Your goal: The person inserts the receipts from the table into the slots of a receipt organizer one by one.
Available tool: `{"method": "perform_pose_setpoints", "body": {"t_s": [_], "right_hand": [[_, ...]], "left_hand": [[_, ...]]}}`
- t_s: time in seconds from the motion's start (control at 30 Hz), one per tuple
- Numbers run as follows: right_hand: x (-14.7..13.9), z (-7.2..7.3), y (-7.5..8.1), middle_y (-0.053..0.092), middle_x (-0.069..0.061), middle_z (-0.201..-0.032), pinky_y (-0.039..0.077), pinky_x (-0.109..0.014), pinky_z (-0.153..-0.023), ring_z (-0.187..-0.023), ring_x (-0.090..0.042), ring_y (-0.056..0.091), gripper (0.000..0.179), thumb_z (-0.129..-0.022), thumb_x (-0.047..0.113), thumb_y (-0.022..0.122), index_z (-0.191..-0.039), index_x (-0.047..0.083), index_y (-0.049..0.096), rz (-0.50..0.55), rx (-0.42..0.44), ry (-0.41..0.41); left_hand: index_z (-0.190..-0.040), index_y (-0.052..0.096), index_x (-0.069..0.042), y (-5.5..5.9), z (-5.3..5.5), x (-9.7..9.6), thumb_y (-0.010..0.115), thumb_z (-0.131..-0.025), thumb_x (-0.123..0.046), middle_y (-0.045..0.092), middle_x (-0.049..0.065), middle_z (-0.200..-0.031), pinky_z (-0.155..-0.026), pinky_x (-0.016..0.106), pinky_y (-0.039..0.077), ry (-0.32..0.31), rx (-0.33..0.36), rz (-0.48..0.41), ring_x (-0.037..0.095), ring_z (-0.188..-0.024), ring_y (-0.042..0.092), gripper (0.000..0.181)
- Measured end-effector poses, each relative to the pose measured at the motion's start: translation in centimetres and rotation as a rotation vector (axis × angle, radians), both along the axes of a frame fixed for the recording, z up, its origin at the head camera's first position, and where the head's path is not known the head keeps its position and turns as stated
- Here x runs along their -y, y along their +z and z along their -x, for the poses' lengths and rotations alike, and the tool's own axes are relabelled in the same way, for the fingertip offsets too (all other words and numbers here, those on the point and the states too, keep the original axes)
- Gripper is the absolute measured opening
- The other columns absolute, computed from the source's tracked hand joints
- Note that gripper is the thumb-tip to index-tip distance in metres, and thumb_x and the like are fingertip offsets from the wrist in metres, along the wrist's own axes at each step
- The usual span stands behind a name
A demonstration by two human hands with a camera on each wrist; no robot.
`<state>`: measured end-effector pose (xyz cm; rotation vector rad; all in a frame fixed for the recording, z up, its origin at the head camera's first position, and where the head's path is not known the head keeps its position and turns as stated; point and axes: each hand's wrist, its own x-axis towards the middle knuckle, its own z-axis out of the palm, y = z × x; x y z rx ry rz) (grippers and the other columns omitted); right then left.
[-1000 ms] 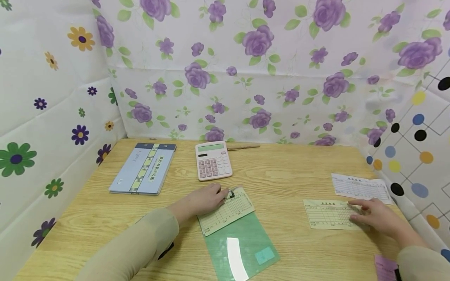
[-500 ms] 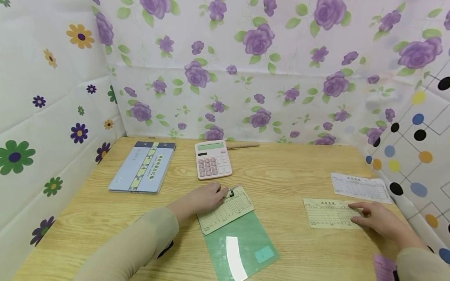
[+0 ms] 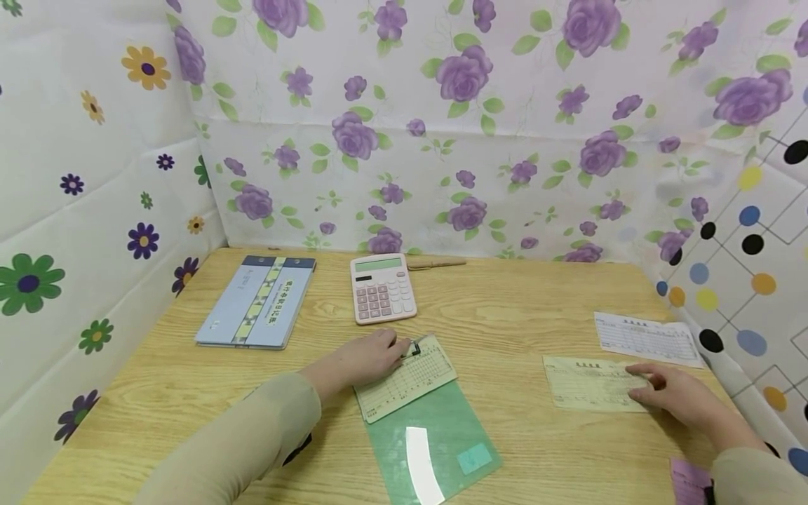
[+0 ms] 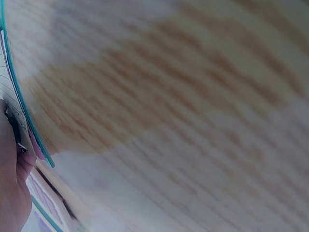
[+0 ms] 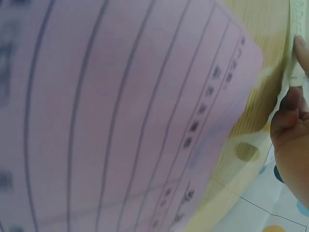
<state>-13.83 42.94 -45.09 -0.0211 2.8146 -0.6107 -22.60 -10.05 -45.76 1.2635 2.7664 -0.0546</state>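
Note:
A translucent green clipboard lies at the front middle of the wooden table, with a stack of yellow printed forms at its top. My left hand rests over the upper left of the stack and grips the small black clip. Further right, a loose yellow form is pinched along its right side between the thumb and fingers of my right hand. The right wrist view catches that pinch at the paper's edge, by the right hand. A pink form fills most of that view.
Behind the yellow form lies a white form by the right wall. A pink calculator stands at the back middle, a brown pen beside it. To the left is a blue account book. The pink form sits by the right sleeve.
The lines on the loose yellow form look fainter now, and the form has shifted very slightly left. My right thumb has closed in on the paper's edge. The left hand stays put.

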Motion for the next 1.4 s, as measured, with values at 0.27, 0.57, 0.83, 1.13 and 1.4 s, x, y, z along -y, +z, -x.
{"method": "perform_pose_setpoints", "body": {"t_s": [0.27,0.57,0.83,1.13,1.4], "right_hand": [[0.6,-0.2,0.0,0.049,-0.021,-0.109,0.040,-0.038,-0.072,-0.092,-0.030,0.047,0.074,-0.085,0.054,0.060,-0.135,0.001,0.047,0.138,-0.002,-0.090],[1.9,0.2,0.2,0.043,-0.012,-0.105,0.037,-0.029,-0.065,-0.090,-0.024,0.041,0.071,-0.088,0.053,0.057,-0.138,0.005,0.044,0.235,-0.022,-0.126],[4.3,1.3,0.1,0.046,-0.017,-0.119,0.045,-0.035,-0.072,-0.098,-0.027,0.046,0.066,-0.088,0.051,0.057,-0.137,0.008,0.047,0.300,-0.037,-0.094],[7.4,2.7,0.3,0.029,-0.026,-0.143,0.048,-0.045,-0.085,-0.127,-0.043,0.031,0.063,-0.089,0.050,0.057,-0.137,0.010,0.046,0.453,-0.047,-0.065],[10.1,3.7,1.1,0.028,-0.020,-0.145,0.047,-0.042,-0.088,-0.128,-0.036,0.033,0.059,-0.090,0.041,0.060,-0.137,0.008,0.045,0.668,-0.034,-0.045]], "left_hand": [[-0.142,0.038,-0.013,0.0,0.0,0.0,0.039,-0.102,-0.032,0.047,0.004,-0.104,-0.065,0.026,0.044,-0.010,-0.007,0.011,0.012,-0.081,0.043,0.045],[-0.142,0.037,-0.012,0.1,0.0,0.0,0.038,-0.102,-0.031,0.046,0.004,-0.102,-0.069,0.027,0.044,-0.020,-0.001,0.014,0.012,-0.082,0.043,0.045],[-0.142,0.038,-0.013,0.1,0.1,-0.1,0.038,-0.102,-0.029,0.046,0.004,-0.102,-0.069,0.028,0.044,-0.015,0.002,0.007,0.013,-0.082,0.043,0.043],[-0.142,0.038,-0.013,0.2,0.0,-0.1,0.038,-0.102,-0.030,0.046,0.004,-0.101,-0.066,0.027,0.043,-0.009,0.013,0.007,0.012,-0.079,0.042,0.044],[-0.143,0.037,-0.013,0.4,-0.1,-0.2,0.039,-0.101,-0.032,0.046,0.005,-0.102,-0.067,0.028,0.044,0.018,0.036,0.010,0.012,-0.081,0.043,0.045]]}}
